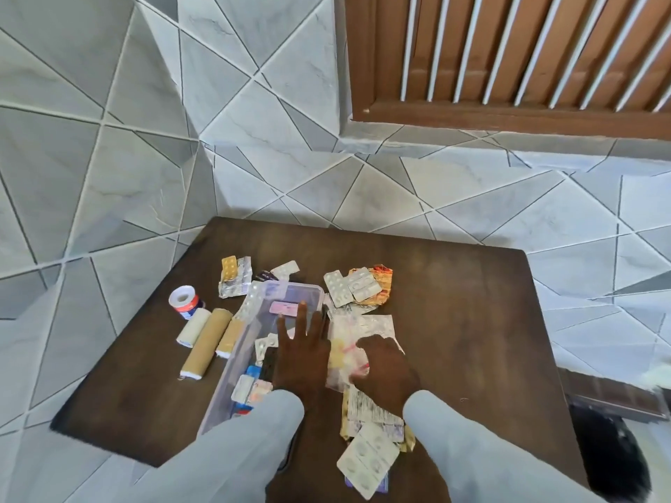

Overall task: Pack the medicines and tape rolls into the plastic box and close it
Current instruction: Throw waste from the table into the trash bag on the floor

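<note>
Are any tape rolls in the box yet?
No: the tape rolls all lie on the table, left of the box.

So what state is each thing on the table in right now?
Box: open, partly filled with medicines.
Tape rolls: outside the box, lying on the table.
White roll: upright.
Left hand: flat, fingers spread over the box.
Right hand: gripping a clear packet.
</note>
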The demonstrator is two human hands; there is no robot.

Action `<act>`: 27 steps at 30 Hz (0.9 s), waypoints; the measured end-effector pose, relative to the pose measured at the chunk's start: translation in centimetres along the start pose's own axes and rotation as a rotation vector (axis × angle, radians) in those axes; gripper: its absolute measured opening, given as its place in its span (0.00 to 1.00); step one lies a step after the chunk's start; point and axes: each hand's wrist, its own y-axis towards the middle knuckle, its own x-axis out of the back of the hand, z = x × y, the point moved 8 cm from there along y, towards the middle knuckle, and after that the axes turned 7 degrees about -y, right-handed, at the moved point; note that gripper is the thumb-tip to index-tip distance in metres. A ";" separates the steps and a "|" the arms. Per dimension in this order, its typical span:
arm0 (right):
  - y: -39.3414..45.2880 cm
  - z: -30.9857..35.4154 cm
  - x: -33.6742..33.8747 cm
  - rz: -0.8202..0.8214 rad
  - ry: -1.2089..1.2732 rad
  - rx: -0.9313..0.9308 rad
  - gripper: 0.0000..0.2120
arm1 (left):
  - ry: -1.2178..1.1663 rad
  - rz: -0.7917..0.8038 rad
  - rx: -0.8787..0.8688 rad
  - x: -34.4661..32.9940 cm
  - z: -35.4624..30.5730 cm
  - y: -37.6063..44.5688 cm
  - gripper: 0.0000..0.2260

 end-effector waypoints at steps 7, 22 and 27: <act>2.1 2.7 -1.5 0.120 -0.316 0.090 0.41 | 0.160 -0.007 -0.034 -2.0 0.4 2.7 0.33; 3.0 3.1 -3.2 0.070 -0.329 0.042 0.27 | 0.226 0.015 -0.129 -3.1 -0.2 4.3 0.32; 2.9 2.6 -3.2 0.097 -0.260 -0.021 0.25 | 0.202 0.035 -0.192 -3.3 -0.8 4.2 0.27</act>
